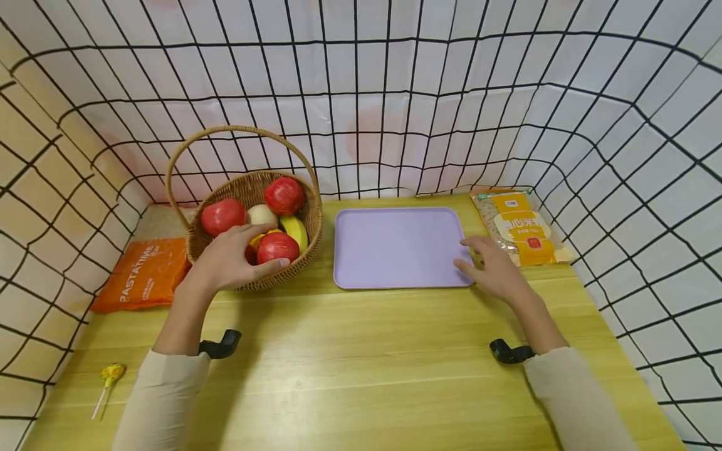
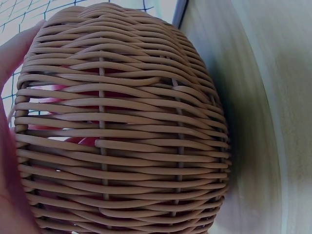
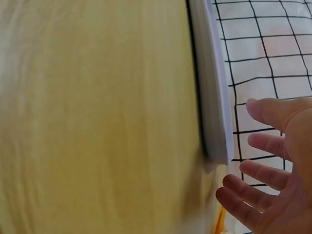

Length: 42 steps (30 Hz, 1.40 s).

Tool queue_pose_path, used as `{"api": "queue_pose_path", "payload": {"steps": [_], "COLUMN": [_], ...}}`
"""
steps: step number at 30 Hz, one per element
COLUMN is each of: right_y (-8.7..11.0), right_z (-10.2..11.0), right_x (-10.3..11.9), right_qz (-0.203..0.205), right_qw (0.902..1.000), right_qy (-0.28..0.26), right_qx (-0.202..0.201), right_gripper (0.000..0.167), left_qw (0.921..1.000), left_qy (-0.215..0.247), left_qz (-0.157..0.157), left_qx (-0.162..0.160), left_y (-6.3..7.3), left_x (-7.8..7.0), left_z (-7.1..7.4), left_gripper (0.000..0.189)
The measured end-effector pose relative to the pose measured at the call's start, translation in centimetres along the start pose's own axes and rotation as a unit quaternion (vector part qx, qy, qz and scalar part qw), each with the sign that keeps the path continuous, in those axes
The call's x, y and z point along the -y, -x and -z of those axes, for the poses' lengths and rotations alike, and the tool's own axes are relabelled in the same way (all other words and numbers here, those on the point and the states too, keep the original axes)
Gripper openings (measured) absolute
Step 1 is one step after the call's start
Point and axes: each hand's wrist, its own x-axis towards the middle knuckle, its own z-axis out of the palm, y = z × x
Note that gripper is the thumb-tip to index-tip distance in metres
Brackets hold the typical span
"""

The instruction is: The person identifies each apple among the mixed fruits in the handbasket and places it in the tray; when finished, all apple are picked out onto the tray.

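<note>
A wicker basket [image 1: 282, 275] with a tall handle holds red apples [image 1: 224, 217], a banana [image 1: 296, 232] and a pale round fruit [image 1: 262, 216]. My left hand [image 1: 228, 257] is over its near rim, thumb and fingers spread about the nearest apple [image 1: 277, 248]; whether they touch it cannot be told. The left wrist view is filled by the basket's woven side [image 2: 122, 122], the hand at the left edge. Beside the right edge of a lilac tray [image 1: 397, 247], my right hand [image 1: 493, 266] hovers with fingers apart, holding nothing.
An orange pasta bag [image 1: 146, 275] lies left of the basket, and a yellow-labelled noodle packet [image 1: 521, 228] lies right of the tray. Near the front left is a yellow flower-shaped lollipop [image 1: 113, 374]. Black-gridded cloth [image 1: 372, 113] walls the table's back and sides.
</note>
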Motion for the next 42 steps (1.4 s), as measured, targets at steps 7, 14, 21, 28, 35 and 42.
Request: {"api": "queue_pose_path", "payload": {"steps": [7,14,21,28,35,42], "right_y": [0.4,0.2,-0.5,-1.4,-1.7,-1.6], "right_z": [-0.8,-1.2,-1.9,-2.6,-2.7,-3.0], "right_x": [-0.9,-1.2,-1.4,-1.7,-2.0,-3.1], "right_qz": [-0.011,-0.028,-0.035,-0.061,-0.078,-0.064], "right_qw": [0.9997,0.9990,0.9971,0.9944,0.9923,0.9924], "right_qy": [-0.002,-0.009,-0.045,-0.064,-0.075,-0.085], "right_qx": [-0.022,-0.035,-0.050,-0.056,-0.059,-0.062], "right_gripper": [0.058,0.052,0.042,0.035,0.035,0.034], "left_qw": [1.0000,1.0000,0.9997,0.9990,0.9982,0.9979], "left_qy": [0.005,-0.004,-0.001,0.009,0.018,0.025], "left_qz": [-0.006,-0.008,-0.022,-0.034,-0.037,-0.007], "left_qx": [0.001,0.000,-0.011,-0.028,-0.043,-0.059], "left_y": [0.1,0.1,-0.1,0.0,-0.1,0.0], "left_x": [0.0,0.1,0.2,0.2,0.4,0.2], "left_z": [-0.1,-0.1,-0.4,-0.7,-0.9,-0.9], "left_gripper": [0.081,0.080,0.074,0.072,0.075,0.081]}}
